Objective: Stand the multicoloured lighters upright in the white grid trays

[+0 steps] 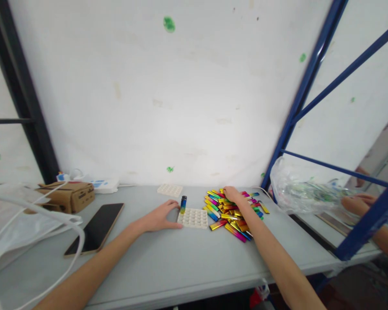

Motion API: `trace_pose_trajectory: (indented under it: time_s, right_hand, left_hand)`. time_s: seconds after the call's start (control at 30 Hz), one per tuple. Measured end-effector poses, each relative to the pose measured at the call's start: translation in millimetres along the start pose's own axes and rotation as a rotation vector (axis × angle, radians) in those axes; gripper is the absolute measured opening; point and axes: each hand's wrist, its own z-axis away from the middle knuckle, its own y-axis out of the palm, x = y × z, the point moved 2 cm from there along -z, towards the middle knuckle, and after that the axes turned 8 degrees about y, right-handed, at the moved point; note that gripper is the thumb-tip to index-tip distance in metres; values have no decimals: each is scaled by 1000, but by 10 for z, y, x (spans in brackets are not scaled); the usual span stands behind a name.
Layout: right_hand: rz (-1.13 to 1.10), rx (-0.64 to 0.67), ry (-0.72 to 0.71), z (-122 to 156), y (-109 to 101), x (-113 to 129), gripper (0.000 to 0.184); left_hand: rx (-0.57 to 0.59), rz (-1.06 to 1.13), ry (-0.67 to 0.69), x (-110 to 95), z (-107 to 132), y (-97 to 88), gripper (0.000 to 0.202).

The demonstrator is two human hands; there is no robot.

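Observation:
A white grid tray (194,218) with rows of small round cells lies on the grey table. One shiny lighter (183,205), blue and gold with a dark top, stands upright in its back left corner. My left hand (163,216) spans the tray's left edge, thumb at the near corner and fingers at the far one, gripping it. To the right is a loose pile of lighters (228,216) in metallic gold, pink, blue and green. My right hand (233,193) reaches over the back of this pile, fingertips pointing down among the lighters; whether they hold one is hidden.
A second white grid tray (170,190) lies by the wall. At left are a phone (95,228), a cardboard box (66,196), plastic bags and a white cable (79,241). A blue metal frame (287,129) stands right; beyond it another person's hands (358,203) touch a clear bag (305,191).

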Motion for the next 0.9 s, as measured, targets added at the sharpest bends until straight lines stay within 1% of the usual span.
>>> trace_pose_trajectory:
  time_s: [0.1, 0.2, 0.23, 0.37, 0.47, 0.57, 0.63, 0.7, 0.77, 0.83, 0.9]
  right_hand:
    - [-10, 74, -22, 8, 108, -90, 28]
    - [-33, 87, -47, 7, 140, -160, 14]
    - [-44, 82, -55, 5, 136, -174, 12]
    - [-105, 46, -92, 7, 80, -195, 21]
    - [-165, -2, -115, 34, 25, -169, 32]
    - [-312, -46, -174, 97, -1, -67, 46]
    - [-451, -67, -241, 164, -1, 51, 47]
    - [-578, -60, -281, 245, 12, 186, 43]
    - [-676, 4, -254, 328, 38, 317, 41]
    - [-752, 71, -199, 403, 65, 433, 41]
    - [-841, 57, -176, 463, 73, 535, 37]
  left_hand:
    - [1, 1, -2, -8, 0, -5, 69]
    - [8, 2, -2, 1, 0, -1, 68]
    - [13, 1, -1, 6, 1, 1, 68]
    - [26, -5, -9, 20, -1, 3, 69]
    - [24, -5, -19, 7, 0, -7, 69]
    - [20, -2, -23, -22, 6, -24, 70]
    - [23, -2, -26, -41, 9, -32, 70]
    - [27, -3, -22, -51, 8, -34, 70]
    - [28, -9, -15, -48, 4, -31, 69]
    - [26, -13, -10, -30, -2, -23, 70]
    - [23, -11, -3, -6, -5, -14, 71]
